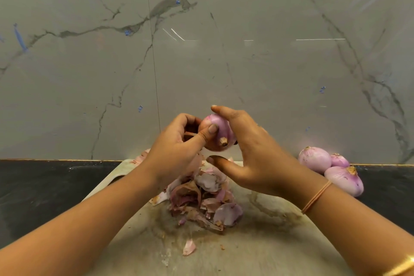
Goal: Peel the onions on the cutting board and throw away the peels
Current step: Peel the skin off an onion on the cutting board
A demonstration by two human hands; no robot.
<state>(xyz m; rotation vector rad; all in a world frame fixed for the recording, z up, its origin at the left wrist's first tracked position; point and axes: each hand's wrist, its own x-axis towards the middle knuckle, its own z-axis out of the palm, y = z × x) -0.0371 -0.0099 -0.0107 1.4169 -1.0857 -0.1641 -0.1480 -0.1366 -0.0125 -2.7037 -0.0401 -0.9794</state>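
Holding: my left hand (177,141) grips the onion (218,129), thumb pressed on its near side and fingers curled round the left of it.
Right hand (253,152): spread wide. I see the index finger laid straight along the onion's top and the thumb stretched out below, clear of it. The other fingers are hidden behind the bulb, probably resting on its far side.
Onion position: lifted between the two hands, above the far half of the cutting board (268,242), root end towards me. The upper skin is pink and the lower part still brown.
Peels (206,197): heaped at the board's middle, directly under the onion and hands.
Stray peel (189,247): lying alone nearer the board's front edge.
Peeled onions (314,159): three I can count, off the board's far right corner, touching one another on the dark counter (44,186) by the marble wall (224,51).
Board surface: stained brown around the heap.
Wrist: a thin band (315,197) on my right wrist, a gold bangle (401,268) further up the arm.
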